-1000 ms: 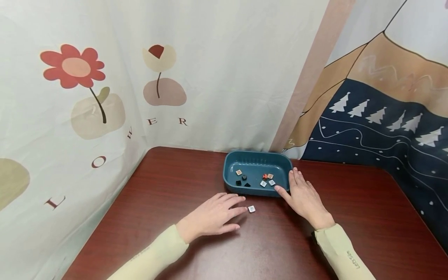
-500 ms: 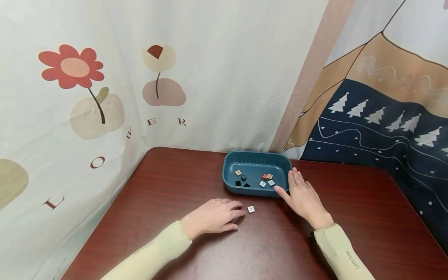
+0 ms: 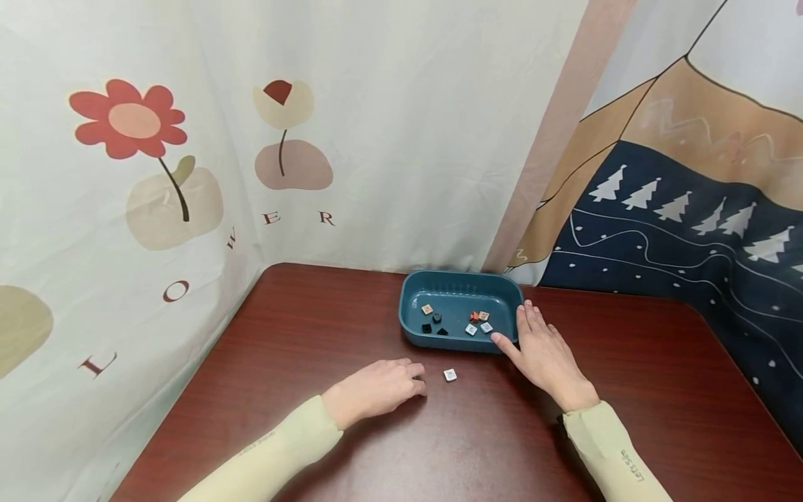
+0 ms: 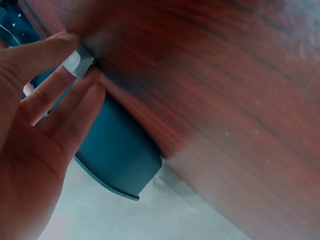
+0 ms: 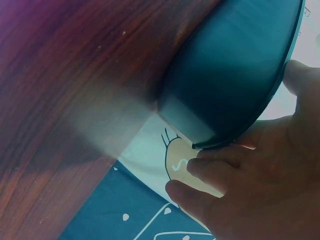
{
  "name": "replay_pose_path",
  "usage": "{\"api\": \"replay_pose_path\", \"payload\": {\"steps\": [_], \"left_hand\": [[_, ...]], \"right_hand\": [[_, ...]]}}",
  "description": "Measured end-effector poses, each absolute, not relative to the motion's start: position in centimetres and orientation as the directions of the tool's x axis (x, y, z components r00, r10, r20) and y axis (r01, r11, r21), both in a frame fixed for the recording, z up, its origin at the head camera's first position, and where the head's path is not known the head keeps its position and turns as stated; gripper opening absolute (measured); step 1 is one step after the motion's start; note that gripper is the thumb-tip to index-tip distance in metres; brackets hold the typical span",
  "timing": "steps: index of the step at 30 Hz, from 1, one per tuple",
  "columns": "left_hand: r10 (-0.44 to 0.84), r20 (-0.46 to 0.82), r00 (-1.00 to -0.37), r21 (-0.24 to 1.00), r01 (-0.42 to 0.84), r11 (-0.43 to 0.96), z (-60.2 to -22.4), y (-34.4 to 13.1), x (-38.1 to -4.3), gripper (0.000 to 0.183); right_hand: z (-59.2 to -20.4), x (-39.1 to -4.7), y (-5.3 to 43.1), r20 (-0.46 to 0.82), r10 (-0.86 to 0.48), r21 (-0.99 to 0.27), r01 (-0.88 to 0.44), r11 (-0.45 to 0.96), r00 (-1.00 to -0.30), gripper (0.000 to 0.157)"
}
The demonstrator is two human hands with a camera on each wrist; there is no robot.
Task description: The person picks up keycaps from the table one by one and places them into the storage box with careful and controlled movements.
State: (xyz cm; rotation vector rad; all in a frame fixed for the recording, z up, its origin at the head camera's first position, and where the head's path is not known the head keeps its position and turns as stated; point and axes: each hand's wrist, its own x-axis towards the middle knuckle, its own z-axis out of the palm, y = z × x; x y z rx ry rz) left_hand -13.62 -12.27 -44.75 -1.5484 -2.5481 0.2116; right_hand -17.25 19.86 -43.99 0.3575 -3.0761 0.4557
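My left hand (image 3: 376, 390) is low over the table, its fingers bent and nothing held. A small white block (image 3: 449, 375) with a printed mark on top lies just right of its fingertips, apart from them. In the left wrist view, the same white block (image 4: 75, 64) appears in the gap between thumb and fingers. My right hand (image 3: 552, 366) rests against the right end of a blue-green rectangular tub (image 3: 452, 343). Its fingers lie straight along the end, with the thumb on the front rim. Seen from the right wrist, the thumb (image 5: 296, 75) touches the tub's rim.
Inside the tub sit several small pieces: black ones (image 3: 427, 328), white ones (image 3: 471, 329), tan ones (image 3: 427, 309) and a red one (image 3: 474, 316). Under everything is a reddish-brown table (image 3: 301, 321). A printed curtain (image 3: 401, 139) hangs behind the tub.
My left hand has drawn back leftward from the white block, and its fingers have bent more. The right hand, tub and white block have stayed in place.
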Motion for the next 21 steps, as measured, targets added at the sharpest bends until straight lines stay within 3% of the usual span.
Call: {"api": "replay_pose_path", "payload": {"steps": [21], "left_hand": [[0.859,0.190,-0.476,-0.104,0.860,0.499,-43.0,-13.2,-13.9,0.022]], "right_hand": [[-44.1,-17.3,19.9,0.045,-0.221,-0.289,-0.225,0.930,-0.974,0.099]]}}
